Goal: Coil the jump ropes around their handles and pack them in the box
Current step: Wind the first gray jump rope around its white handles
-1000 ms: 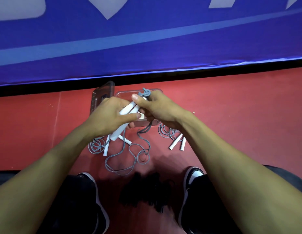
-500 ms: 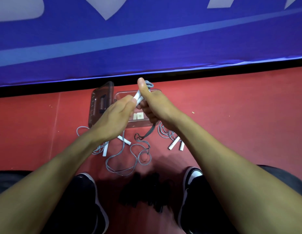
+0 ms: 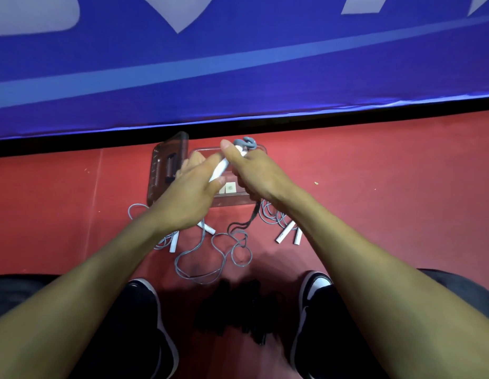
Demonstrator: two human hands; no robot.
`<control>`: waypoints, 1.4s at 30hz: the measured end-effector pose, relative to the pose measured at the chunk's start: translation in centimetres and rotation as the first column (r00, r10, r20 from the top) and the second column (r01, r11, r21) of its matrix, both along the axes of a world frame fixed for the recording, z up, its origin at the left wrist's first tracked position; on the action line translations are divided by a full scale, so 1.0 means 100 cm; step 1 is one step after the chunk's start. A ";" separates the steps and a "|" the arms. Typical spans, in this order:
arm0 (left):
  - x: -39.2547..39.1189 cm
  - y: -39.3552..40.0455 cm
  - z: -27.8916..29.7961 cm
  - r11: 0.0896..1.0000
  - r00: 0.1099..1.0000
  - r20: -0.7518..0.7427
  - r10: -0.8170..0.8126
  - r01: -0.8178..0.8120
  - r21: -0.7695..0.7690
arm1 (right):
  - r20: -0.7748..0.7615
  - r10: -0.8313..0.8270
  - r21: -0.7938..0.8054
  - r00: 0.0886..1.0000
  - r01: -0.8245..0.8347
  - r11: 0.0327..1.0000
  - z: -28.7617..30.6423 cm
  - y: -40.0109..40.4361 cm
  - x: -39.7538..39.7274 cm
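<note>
My left hand [image 3: 188,198] and my right hand [image 3: 254,173] both grip a pair of white jump-rope handles [image 3: 220,169], held tilted above a clear plastic box [image 3: 232,199]. A grey loop of rope [image 3: 244,143] sticks out past my right thumb. The rest of that grey rope [image 3: 210,258] hangs down and lies in loose loops on the red floor. A second rope with white handles [image 3: 288,233] lies at the right. A third rope [image 3: 173,242] lies at the left, partly hidden under my left arm.
The box's clear lid [image 3: 169,165] stands open at the left of the box. A blue banner [image 3: 237,64] runs along the back above a dark gap. My two black-and-white shoes [image 3: 314,285] rest near the bottom, with a black bundle [image 3: 237,305] between them.
Both hands have risen and moved away from me over the box, and the handles have tilted more upright. The loose rope on the floor has been drawn in a little.
</note>
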State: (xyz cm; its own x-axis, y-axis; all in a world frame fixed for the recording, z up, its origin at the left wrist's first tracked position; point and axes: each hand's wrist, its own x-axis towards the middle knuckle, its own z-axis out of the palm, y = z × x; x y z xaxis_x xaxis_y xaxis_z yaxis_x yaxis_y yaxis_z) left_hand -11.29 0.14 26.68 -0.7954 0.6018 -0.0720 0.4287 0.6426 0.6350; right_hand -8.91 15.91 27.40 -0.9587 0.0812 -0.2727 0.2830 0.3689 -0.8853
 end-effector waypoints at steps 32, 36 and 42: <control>-0.009 -0.001 0.009 0.936 0.904 0.409 0.124 -0.243 0.253 | -0.106 0.051 0.237 0.993 -0.025 0.971 0.003 -0.001 0.003; -0.009 0.001 0.014 0.860 0.812 0.584 -0.010 -0.291 0.420 | -0.118 0.053 0.218 0.992 -0.026 0.975 0.004 -0.002 0.003; -0.018 -0.011 0.013 0.886 0.853 0.521 -0.036 -0.214 0.411 | -0.063 0.116 0.276 0.991 -0.094 0.957 0.003 -0.003 0.005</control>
State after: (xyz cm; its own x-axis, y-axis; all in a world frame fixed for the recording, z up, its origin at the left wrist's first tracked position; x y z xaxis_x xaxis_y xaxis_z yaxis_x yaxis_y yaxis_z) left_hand -13.10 -0.91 27.94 -0.7726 0.5953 -0.2208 -0.0745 0.2604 0.9626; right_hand -8.40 15.64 27.65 -0.9830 0.0398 -0.1791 0.1646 0.6227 -0.7650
